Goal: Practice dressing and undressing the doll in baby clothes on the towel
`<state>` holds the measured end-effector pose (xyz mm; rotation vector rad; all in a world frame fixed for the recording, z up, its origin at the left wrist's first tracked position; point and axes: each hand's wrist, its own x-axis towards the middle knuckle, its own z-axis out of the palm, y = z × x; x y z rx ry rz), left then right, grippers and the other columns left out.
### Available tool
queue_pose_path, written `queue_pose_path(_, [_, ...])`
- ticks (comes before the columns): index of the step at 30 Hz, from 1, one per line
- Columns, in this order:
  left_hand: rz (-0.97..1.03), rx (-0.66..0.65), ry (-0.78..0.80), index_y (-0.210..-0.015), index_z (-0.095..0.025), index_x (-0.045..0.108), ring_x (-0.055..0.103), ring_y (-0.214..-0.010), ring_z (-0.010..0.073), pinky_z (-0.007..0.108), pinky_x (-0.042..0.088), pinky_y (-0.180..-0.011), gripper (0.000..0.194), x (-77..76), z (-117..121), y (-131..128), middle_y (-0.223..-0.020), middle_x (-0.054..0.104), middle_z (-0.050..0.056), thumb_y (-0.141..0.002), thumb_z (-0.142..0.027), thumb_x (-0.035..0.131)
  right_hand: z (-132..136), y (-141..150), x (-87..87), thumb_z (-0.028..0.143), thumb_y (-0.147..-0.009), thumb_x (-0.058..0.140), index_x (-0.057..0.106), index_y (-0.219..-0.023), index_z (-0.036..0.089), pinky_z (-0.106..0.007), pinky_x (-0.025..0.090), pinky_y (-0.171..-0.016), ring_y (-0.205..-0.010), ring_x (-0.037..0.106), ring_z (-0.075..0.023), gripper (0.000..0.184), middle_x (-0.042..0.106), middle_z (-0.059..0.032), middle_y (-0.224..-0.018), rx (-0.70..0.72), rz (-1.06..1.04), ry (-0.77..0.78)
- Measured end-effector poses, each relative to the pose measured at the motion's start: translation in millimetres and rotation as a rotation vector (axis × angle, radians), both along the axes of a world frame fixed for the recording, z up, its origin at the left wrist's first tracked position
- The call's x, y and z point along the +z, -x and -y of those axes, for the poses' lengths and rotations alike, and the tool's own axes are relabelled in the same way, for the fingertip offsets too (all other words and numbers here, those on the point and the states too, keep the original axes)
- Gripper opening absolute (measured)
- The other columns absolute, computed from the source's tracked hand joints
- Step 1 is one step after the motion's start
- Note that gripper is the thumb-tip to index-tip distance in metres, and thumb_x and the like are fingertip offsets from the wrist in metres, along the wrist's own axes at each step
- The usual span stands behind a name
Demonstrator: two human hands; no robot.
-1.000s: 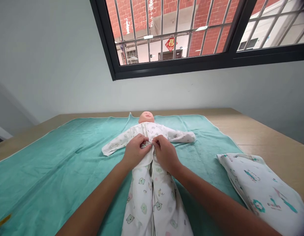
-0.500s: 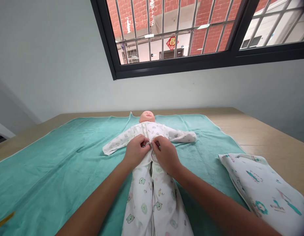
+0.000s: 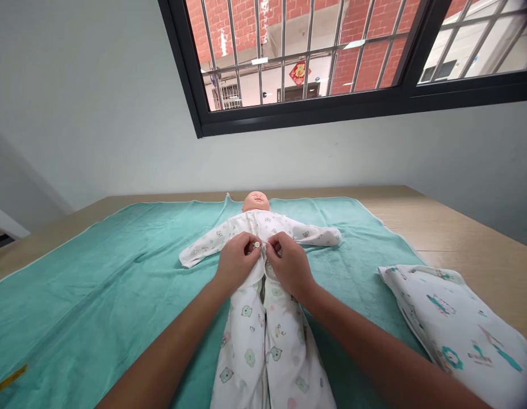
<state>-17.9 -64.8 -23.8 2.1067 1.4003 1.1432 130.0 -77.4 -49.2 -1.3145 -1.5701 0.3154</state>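
A baby doll (image 3: 255,200) lies on its back, arms spread, in a white printed shirt (image 3: 263,218) and matching printed pants (image 3: 284,346). My left hand (image 3: 240,258) is closed in a pinch on one front edge of the shirt. A small white button (image 3: 257,244) shows at those fingertips. Just to the right, my right hand (image 3: 289,262) pinches the opposite front edge, its fingertips close to the left ones. Part of the shirt front is hidden behind both hands.
Under the doll is a teal blanket (image 3: 97,284) spread over a wooden table (image 3: 451,233). A folded white printed cloth (image 3: 459,324) rests at the right. A yellow strip (image 3: 8,380) lies at the lower left. Behind stand a wall and a barred window (image 3: 306,116).
My fingertips have drawn slightly apart, and the white button now shows between them. Both hands stay at the shirt front.
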Motion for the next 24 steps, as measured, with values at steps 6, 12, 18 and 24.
queue_pose_path(6, [0.242,0.11,0.14,-0.075,-0.022,0.05,0.043,-0.05,0.0102,0.023,0.033,-0.052,0.004,4.7,-4.8,11.6,-0.057,0.045,-0.008,-0.074,-0.018,0.048,-6.6,-10.6,6.6,0.027,-0.077,0.055,0.05,-0.069,0.02,-0.025,0.037,-0.057,-0.06,0.047,-0.0134,0.012,0.054,0.0031,-0.063,0.013,-0.275,0.128])
queue_pose_path(12, [0.37,0.24,0.237,-0.067,-0.02,0.05,0.038,-0.053,0.0097,0.022,0.03,-0.05,0.003,9.1,-23.4,34.3,-0.059,0.043,-0.006,-0.069,-0.021,0.05,-14.5,-21.5,-1.0,0.029,-0.075,0.051,0.048,-0.07,0.02,-0.024,0.036,-0.05,-0.058,0.043,-0.0134,0.011,0.049,0.0017,-0.062,-0.008,-0.522,0.141])
queue_pose_path(18, [0.301,0.227,0.441,-0.087,-0.018,0.059,0.054,-0.064,0.0139,0.024,0.041,-0.058,0.024,16.2,-24.4,37.0,-0.074,0.061,-0.001,-0.073,-0.037,0.063,-16.1,-22.9,2.8,0.041,-0.08,0.056,0.058,-0.082,0.018,-0.025,0.037,-0.053,-0.062,0.046,-0.014,0.023,0.055,0.0003,-0.07,0.123,-0.472,0.196])
queue_pose_path(24, [0.282,0.123,0.409,-0.075,-0.019,0.056,0.047,-0.06,0.0117,0.023,0.036,-0.055,0.033,14.9,-22.2,37.1,-0.067,0.055,-0.004,-0.076,-0.051,0.063,-15.2,-26.8,14.4,0.042,-0.075,0.064,0.047,-0.066,0.02,-0.023,0.028,-0.05,-0.056,0.036,-0.0102,0.029,0.039,0.0054,-0.06,0.237,-0.409,0.32])
